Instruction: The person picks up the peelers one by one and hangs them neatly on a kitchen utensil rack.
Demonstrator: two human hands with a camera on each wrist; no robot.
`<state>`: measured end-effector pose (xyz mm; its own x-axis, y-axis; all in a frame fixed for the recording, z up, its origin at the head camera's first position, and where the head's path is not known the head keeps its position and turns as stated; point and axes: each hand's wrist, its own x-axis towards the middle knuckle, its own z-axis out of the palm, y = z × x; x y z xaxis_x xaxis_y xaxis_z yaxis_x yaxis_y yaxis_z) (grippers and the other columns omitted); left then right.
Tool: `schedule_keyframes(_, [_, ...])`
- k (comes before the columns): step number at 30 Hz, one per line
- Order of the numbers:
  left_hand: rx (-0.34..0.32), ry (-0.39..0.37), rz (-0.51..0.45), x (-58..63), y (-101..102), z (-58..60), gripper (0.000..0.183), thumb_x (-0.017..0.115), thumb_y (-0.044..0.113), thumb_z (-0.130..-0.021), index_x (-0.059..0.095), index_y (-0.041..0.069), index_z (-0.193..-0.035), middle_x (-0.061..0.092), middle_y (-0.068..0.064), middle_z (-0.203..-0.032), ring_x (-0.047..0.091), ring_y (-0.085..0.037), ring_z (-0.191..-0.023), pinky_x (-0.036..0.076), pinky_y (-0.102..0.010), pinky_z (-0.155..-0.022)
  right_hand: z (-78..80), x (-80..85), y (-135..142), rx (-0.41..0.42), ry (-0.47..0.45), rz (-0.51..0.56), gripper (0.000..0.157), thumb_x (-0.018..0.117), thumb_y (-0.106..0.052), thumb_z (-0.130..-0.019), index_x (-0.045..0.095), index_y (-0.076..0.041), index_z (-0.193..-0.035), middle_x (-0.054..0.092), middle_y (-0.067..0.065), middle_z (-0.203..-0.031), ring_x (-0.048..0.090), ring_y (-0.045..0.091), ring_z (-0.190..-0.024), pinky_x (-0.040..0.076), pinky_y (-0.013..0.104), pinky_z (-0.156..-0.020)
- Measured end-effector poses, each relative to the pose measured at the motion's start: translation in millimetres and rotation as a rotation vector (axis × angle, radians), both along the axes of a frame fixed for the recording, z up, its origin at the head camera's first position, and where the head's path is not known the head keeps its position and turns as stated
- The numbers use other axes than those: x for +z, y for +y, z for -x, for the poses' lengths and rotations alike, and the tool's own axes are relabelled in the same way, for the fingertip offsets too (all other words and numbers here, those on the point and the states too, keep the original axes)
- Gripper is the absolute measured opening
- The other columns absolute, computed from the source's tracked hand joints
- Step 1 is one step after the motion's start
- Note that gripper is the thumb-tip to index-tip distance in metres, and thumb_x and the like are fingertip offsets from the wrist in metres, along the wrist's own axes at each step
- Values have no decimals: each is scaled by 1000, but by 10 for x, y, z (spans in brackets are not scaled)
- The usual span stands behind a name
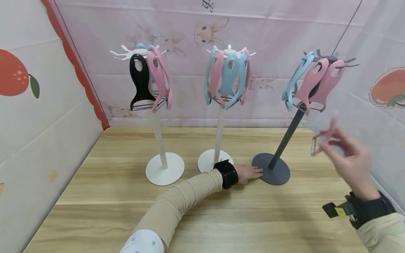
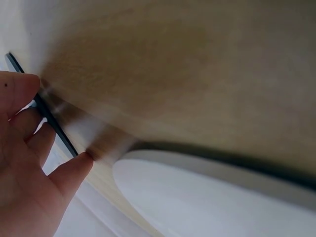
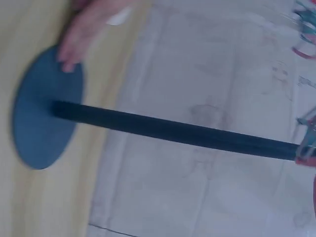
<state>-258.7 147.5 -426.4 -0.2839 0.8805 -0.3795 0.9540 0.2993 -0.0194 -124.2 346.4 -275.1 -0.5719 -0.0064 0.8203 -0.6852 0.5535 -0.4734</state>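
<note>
In the head view my left hand [image 1: 248, 173] lies low with its fingers extended, fingertips on the left rim of the dark grey stand's round base [image 1: 274, 175]. The left wrist view shows those fingers [image 2: 71, 175] at the base's thin edge. My right hand [image 1: 352, 160], slightly blurred, pinches a pink peeler [image 1: 330, 130] in the air right of that stand. On the stand's top hooks hang a light blue peeler [image 1: 295, 80] and pink peelers [image 1: 313, 79], with a black part between them. The right wrist view shows the grey pole [image 3: 173, 129], but not the held peeler.
A white stand [image 1: 164, 170] at left carries a black peeler [image 1: 139, 79] and pink ones [image 1: 162, 77]. The middle white stand [image 1: 219, 133] holds several blue and pink peelers [image 1: 230, 73]. Printed cloth walls [image 1: 190, 116] border the wooden table [image 1: 110, 196].
</note>
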Motion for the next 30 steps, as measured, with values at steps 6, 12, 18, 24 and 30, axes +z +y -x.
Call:
schedule_keyframes(6, [2,1,-14,-36,24,2,64,45,3,-90,19,17,-146,11,2,-152,7,-11,-137,15,-21,-107,137,466,26,-362,-21,145,48,59,-3,-86,51,-19,-130,64,-7,-102,59,0,-89,44,13,-82])
schedule_keyframes(12, [4,4,-15,-11,10,-27,63,45,4,-91,19,18,-146,11,3,-152,8,-10,-137,16,-20,-107,284,705,-21,-511,-51,128,48,59,-16,-88,46,-33,-131,63,-7,-107,56,1,-94,42,18,-89])
schedule_keyframes(18, [11,-6,-24,-3,-5,-39,63,44,5,-91,19,18,-146,11,4,-152,7,-9,-137,17,-24,-107,339,748,-56,-575,-78,119,44,57,-21,-89,46,-33,-130,62,-10,-103,54,-1,-92,42,16,-87])
schedule_keyframes(24, [11,-5,-17,5,-5,-40,63,44,4,-91,18,19,-147,10,4,-152,6,-9,-137,18,-26,-108,374,700,-44,-562,-162,-3,41,52,-24,-91,45,-36,-130,62,9,-114,52,-8,-95,39,15,-89])
schedule_keyframes(30, [-6,-8,-29,-18,10,-21,64,45,3,-90,18,17,-146,10,2,-152,7,-11,-137,17,-24,-107,366,625,-27,-578,-144,-21,43,47,-24,-94,40,-30,-135,56,11,-125,49,2,-112,36,19,-96])
